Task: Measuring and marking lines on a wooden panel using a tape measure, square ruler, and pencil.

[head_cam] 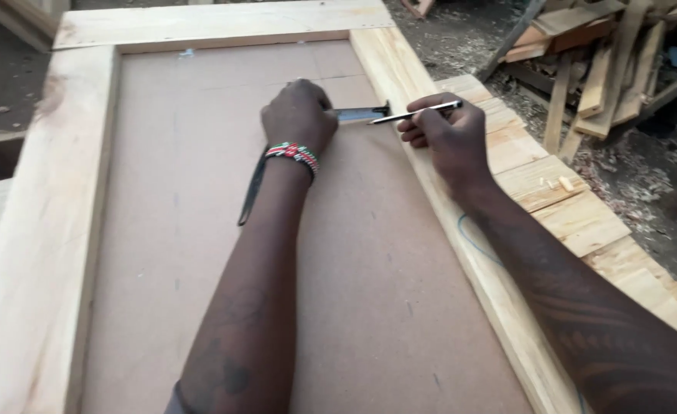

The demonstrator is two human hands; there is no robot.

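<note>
- On the brown board (200, 253), near its far right corner, the left hand (298, 115) lies knuckles up, pressing down on a metal square (357, 114)
- Only a short stretch of the square's pale steel blade shows past the fingers; it runs right toward the right rail (400, 77) of the wooden frame and ends in a small dark tip just at the rail's inner edge
- A long, thin, dark arm (251, 192) comes out from under the left wrist and slants back toward the person, lying flat on the board; it looks like the other leg of the same square, though the hand hides the join
- The left fingers are curled over the blade, so whether they grip it or only press it flat cannot be told
- The left wrist wears a beaded bracelet (294, 153) in red, green, white and black
- The right hand (446, 134) rests on the right rail, fingers closed around a pencil (415, 114)
- That pencil is slim and dark with a light glint along it, held almost level, its tip pointing left and just above the end of the blade
- The 2 hands sit close together but do not touch
- The frame is pale raw timber with visible grain, and the board inside it is smooth, matt and faintly scratched
- Beyond the right rail lie plank offcuts (607, 69) on a floor strewn with shavings
</note>
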